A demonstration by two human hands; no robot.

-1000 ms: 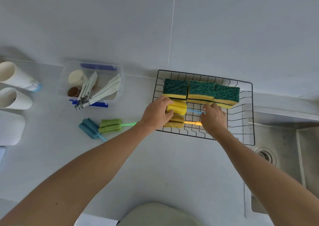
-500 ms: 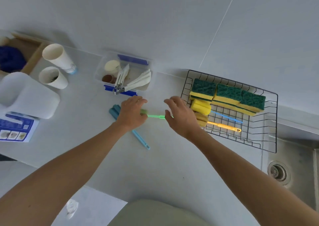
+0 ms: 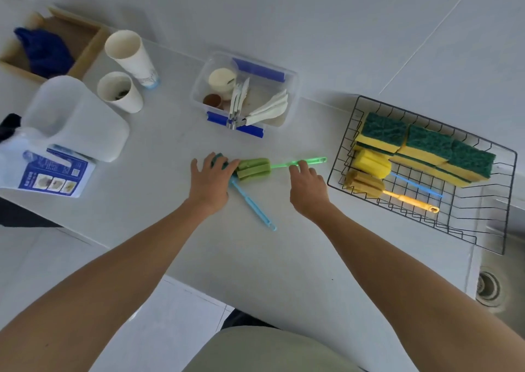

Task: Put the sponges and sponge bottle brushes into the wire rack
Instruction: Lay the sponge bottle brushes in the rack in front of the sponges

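The black wire rack (image 3: 483,215) stands at the right of the counter. It holds three yellow-and-green sponges (image 3: 429,144) along its back, a yellow brush with a blue handle (image 3: 372,164) and an orange-handled brush (image 3: 363,182). On the counter left of the rack lie a green sponge brush (image 3: 253,168) and a blue sponge brush (image 3: 252,204), crossing near their heads. My left hand (image 3: 211,178) lies spread over the blue brush's head, thumb against the green head. My right hand (image 3: 308,185) rests its fingertips on the green handle, fingers apart.
A clear plastic box (image 3: 289,93) of utensils sits behind the brushes. Two paper cups (image 3: 130,56), a white jug (image 3: 74,116), a printed leaflet (image 3: 54,172) and a wooden tray with a blue cloth (image 3: 42,47) fill the left. The sink drain (image 3: 488,287) is at the lower right.
Both hands have left the rack, where they set down the yellow brushes, and moved left onto the green and blue brushes. The view has swung left.
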